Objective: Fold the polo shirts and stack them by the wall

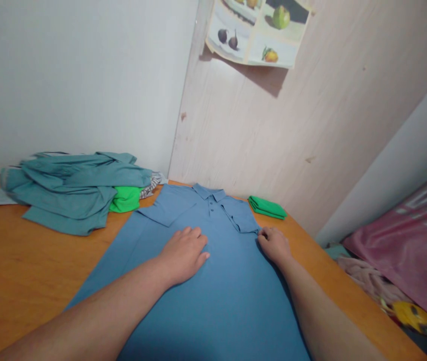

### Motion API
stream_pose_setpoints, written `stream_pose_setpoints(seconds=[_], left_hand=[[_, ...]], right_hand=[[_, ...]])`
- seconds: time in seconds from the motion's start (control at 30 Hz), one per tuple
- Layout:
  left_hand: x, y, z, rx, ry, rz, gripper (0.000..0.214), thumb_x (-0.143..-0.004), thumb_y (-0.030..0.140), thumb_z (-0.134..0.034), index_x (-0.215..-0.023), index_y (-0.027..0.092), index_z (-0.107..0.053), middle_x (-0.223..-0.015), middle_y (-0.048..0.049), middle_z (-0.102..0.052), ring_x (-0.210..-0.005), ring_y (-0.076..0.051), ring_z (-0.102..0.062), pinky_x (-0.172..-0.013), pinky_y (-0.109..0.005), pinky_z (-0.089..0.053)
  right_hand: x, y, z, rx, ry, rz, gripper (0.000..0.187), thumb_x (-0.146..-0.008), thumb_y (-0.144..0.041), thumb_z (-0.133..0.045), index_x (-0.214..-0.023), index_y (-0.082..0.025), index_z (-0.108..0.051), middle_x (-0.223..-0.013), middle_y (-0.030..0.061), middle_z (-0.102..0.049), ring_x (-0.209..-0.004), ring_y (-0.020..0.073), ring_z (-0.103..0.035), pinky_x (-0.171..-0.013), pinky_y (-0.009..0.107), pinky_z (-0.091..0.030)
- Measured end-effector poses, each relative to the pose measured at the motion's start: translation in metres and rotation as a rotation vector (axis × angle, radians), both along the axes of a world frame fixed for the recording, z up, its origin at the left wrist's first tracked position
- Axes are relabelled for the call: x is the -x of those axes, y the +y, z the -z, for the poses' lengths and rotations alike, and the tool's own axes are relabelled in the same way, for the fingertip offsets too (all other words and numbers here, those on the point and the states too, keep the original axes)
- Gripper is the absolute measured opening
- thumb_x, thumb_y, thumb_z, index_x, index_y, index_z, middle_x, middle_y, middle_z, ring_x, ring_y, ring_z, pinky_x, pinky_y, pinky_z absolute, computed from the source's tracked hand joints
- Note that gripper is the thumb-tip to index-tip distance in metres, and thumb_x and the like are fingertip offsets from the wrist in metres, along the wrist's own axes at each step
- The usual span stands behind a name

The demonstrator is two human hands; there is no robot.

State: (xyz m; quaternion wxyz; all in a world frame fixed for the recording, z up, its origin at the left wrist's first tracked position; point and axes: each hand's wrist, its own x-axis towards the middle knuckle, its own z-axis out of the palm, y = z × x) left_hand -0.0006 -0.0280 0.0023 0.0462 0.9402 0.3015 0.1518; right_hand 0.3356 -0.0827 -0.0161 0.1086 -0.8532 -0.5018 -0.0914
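Observation:
A blue polo shirt point(217, 286) lies spread out on the table, front side up, its buttoned collar toward the wall. Both short sleeves rest folded inward over the upper part. My left hand point(185, 254) lies on the chest of the shirt with its fingers stretched out and holds nothing. At the shirt's right side edge, just below the right sleeve, my right hand point(274, 244) has its fingers curled together on the fabric. The fingertips are partly hidden, but they pinch the shirt's edge.
A heap of teal clothes point(74, 185) with a bright green piece point(125, 199) lies at the back left of the wooden table point(3, 260). A folded green cloth point(267, 207) sits back right. Pink fabric point(405, 250) is beyond the right edge. A fruit poster point(256, 37) hangs above.

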Motion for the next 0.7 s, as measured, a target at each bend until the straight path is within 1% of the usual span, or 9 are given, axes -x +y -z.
stream_pose_setpoints(seconds=[0.1, 0.23, 0.3, 0.37, 0.43, 0.5, 0.53, 0.6, 0.7], left_hand=[[0.0, 0.0, 0.0, 0.003, -0.005, -0.001, 0.026, -0.095, 0.04, -0.049, -0.103, 0.02, -0.064, -0.11, -0.0112, -0.059, -0.102, -0.029, -0.054, -0.087, -0.042, -0.043], [0.0, 0.0, 0.001, 0.007, -0.01, 0.003, 0.026, -0.095, 0.04, -0.049, -0.103, 0.021, -0.064, -0.11, -0.0113, -0.059, -0.102, -0.029, -0.054, -0.086, -0.043, -0.043], [-0.001, 0.0, 0.0, 0.016, -0.013, 0.004, 0.026, -0.094, 0.04, -0.049, -0.103, 0.021, -0.064, -0.11, -0.0113, -0.059, -0.102, -0.029, -0.054, -0.085, -0.043, -0.043], [-0.001, 0.0, 0.001, 0.017, -0.011, 0.004, 0.026, -0.094, 0.04, -0.05, -0.103, 0.021, -0.064, -0.11, -0.0112, -0.059, -0.101, -0.029, -0.054, -0.085, -0.043, -0.043], [0.0, 0.0, 0.001, 0.011, -0.007, 0.001, 0.026, -0.094, 0.04, -0.05, -0.103, 0.021, -0.064, -0.109, -0.0111, -0.059, -0.101, -0.029, -0.054, -0.085, -0.042, -0.043], [0.0, 0.0, 0.002, 0.003, -0.008, 0.003, 0.026, -0.094, 0.04, -0.05, -0.103, 0.021, -0.064, -0.109, -0.0109, -0.059, -0.101, -0.029, -0.054, -0.085, -0.042, -0.043], [0.0, 0.0, 0.002, 0.001, -0.008, 0.004, 0.026, -0.094, 0.04, -0.05, -0.103, 0.021, -0.064, -0.109, -0.0107, -0.059, -0.101, -0.029, -0.054, -0.085, -0.042, -0.043], [0.0, 0.0, 0.002, 0.0, -0.009, 0.004, 0.026, -0.094, 0.04, -0.05, -0.104, 0.021, -0.064, -0.109, -0.0106, -0.059, -0.101, -0.028, -0.054, -0.085, -0.042, -0.043], [0.0, 0.0, 0.001, 0.002, -0.012, -0.001, 0.026, -0.094, 0.04, -0.049, -0.102, 0.021, -0.064, -0.11, -0.0111, -0.059, -0.101, -0.029, -0.054, -0.085, -0.042, -0.043]], right_hand=[[-0.001, 0.001, 0.001, -0.002, 0.012, -0.016, 0.032, -0.088, -0.033, -0.053, -0.112, -0.026, -0.072, -0.11, 0.0089, -0.066, -0.106, 0.0256, -0.058, -0.086, 0.034, -0.042], [-0.005, 0.002, 0.004, -0.012, 0.037, -0.025, 0.031, -0.092, -0.032, -0.046, -0.102, -0.022, -0.074, -0.104, 0.0087, -0.067, -0.102, 0.0235, -0.06, -0.085, 0.032, -0.043], [-0.008, 0.002, 0.006, -0.025, 0.047, -0.023, 0.032, -0.092, -0.029, -0.047, -0.108, -0.022, -0.073, -0.107, 0.0089, -0.067, -0.104, 0.0231, -0.06, -0.086, 0.031, -0.043], [-0.01, 0.002, 0.008, -0.035, 0.058, -0.029, 0.034, -0.09, -0.025, -0.049, -0.114, -0.024, -0.072, -0.11, 0.0082, -0.067, -0.107, 0.0227, -0.059, -0.087, 0.03, -0.043], [-0.012, 0.003, 0.009, -0.039, 0.074, -0.04, 0.031, -0.09, -0.025, -0.048, -0.108, -0.024, -0.074, -0.107, 0.0069, -0.068, -0.105, 0.0217, -0.06, -0.087, 0.029, -0.043], [-0.014, 0.003, 0.01, -0.045, 0.089, -0.045, 0.03, -0.092, -0.026, -0.046, -0.097, -0.022, -0.075, -0.102, 0.0064, -0.07, -0.1, 0.0206, -0.062, -0.085, 0.028, -0.044], [-0.014, 0.003, 0.01, -0.051, 0.094, -0.044, 0.03, -0.092, -0.026, -0.045, -0.095, -0.021, -0.075, -0.101, 0.0067, -0.07, -0.099, 0.0204, -0.062, -0.085, 0.028, -0.044], [-0.014, 0.003, 0.009, -0.068, 0.095, -0.036, 0.031, -0.092, -0.025, -0.045, -0.1, -0.02, -0.075, -0.104, 0.0077, -0.07, -0.101, 0.0208, -0.062, -0.086, 0.029, -0.044], [-0.013, 0.002, 0.009, -0.082, 0.093, -0.042, 0.034, -0.09, -0.023, -0.048, -0.112, -0.023, -0.073, -0.112, 0.0072, -0.07, -0.108, 0.0212, -0.06, -0.09, 0.03, -0.043]])
